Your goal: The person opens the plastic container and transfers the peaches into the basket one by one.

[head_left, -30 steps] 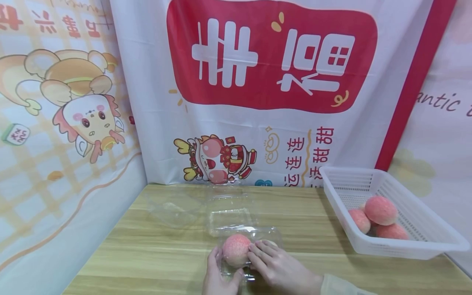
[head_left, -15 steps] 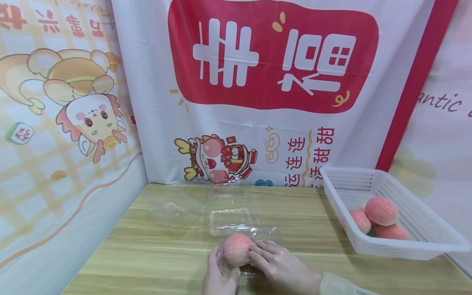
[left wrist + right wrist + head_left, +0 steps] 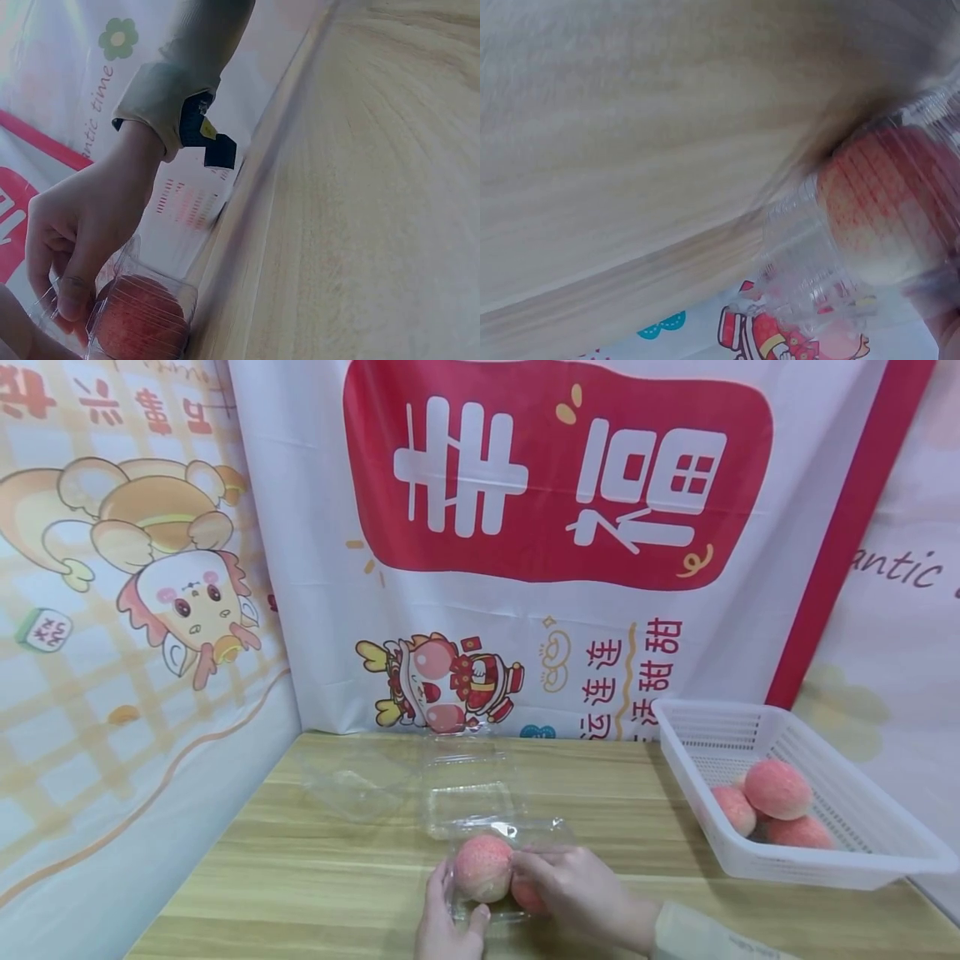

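Note:
Two pink-and-cream peaches sit in a clear plastic box (image 3: 540,832) at the table's near edge. The left peach (image 3: 483,868) shows fully. Partly hidden under my right hand is the right peach (image 3: 527,894); the left wrist view shows a peach (image 3: 142,319) behind ridged clear plastic. My left hand (image 3: 447,917) grips the box's left side, thumb in front and fingers along the side. My right hand (image 3: 588,893) has curled fingers between the two peaches, and in the left wrist view its thumb and fingers pinch the plastic edge.
A white slotted basket (image 3: 862,860) at the right holds several peaches (image 3: 777,789). Behind the box lie another clear plastic box (image 3: 468,806) and a clear plastic piece (image 3: 356,789) on the wooden table (image 3: 300,877). A printed cloth (image 3: 555,610) hangs at the table's back edge.
My right hand's fingers have gone from lying flat over the right peach to curled, and the hand has moved slightly right, uncovering part of that peach. My left hand keeps its grip.

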A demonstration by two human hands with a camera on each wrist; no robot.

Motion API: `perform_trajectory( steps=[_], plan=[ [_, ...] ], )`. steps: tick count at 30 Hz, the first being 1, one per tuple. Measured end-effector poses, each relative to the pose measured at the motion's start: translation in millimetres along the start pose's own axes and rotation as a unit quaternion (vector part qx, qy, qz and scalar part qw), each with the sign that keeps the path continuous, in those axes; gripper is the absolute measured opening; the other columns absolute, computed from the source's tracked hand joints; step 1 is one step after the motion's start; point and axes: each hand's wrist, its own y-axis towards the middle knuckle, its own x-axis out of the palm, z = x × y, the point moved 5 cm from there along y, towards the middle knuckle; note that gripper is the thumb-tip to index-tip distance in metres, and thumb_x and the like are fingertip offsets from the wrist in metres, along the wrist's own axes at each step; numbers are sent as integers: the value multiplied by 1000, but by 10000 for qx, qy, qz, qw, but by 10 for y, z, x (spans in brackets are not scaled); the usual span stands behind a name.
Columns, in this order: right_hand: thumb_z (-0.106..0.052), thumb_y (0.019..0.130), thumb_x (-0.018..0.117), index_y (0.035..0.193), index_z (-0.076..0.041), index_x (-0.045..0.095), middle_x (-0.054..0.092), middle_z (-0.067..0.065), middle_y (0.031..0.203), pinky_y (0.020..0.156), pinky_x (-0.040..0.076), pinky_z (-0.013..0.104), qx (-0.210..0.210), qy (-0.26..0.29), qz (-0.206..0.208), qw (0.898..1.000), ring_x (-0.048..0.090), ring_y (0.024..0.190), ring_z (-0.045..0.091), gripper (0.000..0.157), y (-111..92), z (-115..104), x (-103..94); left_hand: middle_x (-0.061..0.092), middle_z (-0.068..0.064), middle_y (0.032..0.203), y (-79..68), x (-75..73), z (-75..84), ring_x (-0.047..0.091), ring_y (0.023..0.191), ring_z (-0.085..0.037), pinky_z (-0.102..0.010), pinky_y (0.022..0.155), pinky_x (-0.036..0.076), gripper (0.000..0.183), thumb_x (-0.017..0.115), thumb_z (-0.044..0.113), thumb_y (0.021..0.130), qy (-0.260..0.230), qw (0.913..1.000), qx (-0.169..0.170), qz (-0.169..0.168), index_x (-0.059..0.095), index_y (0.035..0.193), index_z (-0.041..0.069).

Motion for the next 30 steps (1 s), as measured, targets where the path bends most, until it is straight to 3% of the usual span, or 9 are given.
perform_trajectory(
  steps=[3, 7, 13, 16, 24, 30],
  plan=[
    [7, 64, 76, 106, -5, 67, 72, 2, 86, 69, 57, 20, 114, 161, -2, 9998, 69, 74, 12, 45, 25, 48, -25, 44, -36, 137, -1, 12, -14, 42, 126, -51, -64, 105, 31, 78, 73, -5, 76, -157, 9998, 138, -73, 32, 142, -10],
    [-5, 81, 77, 100, -9, 67, 68, -7, 78, 63, 53, 14, 361, 748, -72, 9965, 64, 67, 4, 22, 82, 121, -58, 43, -37, 138, -11, 35, -31, 40, 128, -51, -61, 107, 29, 81, 73, -5, 75, -261, 9992, 232, -186, 29, 143, -12],
    [-3, 85, 73, 103, -8, 67, 71, -4, 88, 72, 53, 13, 256, 1212, -364, 9916, 67, 78, 3, 20, 142, 165, -112, 42, -37, 139, -18, 36, -43, 40, 128, -51, -62, 107, 28, 81, 73, -2, 77, -136, 9993, 266, -218, 27, 143, -13],
    [-3, 86, 72, 105, -7, 68, 72, -2, 92, 73, 53, 13, 426, 1417, -432, 9880, 67, 81, 2, 20, 158, 211, -135, 41, -36, 140, -16, 34, -39, 38, 129, -51, -62, 107, 27, 81, 74, -1, 78, -125, 9994, 207, -256, 26, 143, -15],
    [-5, 86, 74, 103, -5, 73, 74, 6, 95, 76, 55, 19, 1150, 2351, -130, 9651, 71, 87, 12, 17, 203, 363, -186, 34, -37, 144, -21, 31, -28, 34, 132, -50, -61, 108, 24, 82, 74, -1, 79, -258, 9989, 52, -377, 25, 143, -15],
    [-14, 88, 74, 100, -7, 75, 74, 2, 96, 73, 56, 21, 1769, 2711, -212, 9459, 69, 85, 6, 14, 192, 444, -175, 33, -35, 146, -21, 31, -26, 33, 133, -50, -61, 108, 24, 84, 75, 1, 79, -338, 9987, -86, -370, 25, 145, -13]
  ],
)
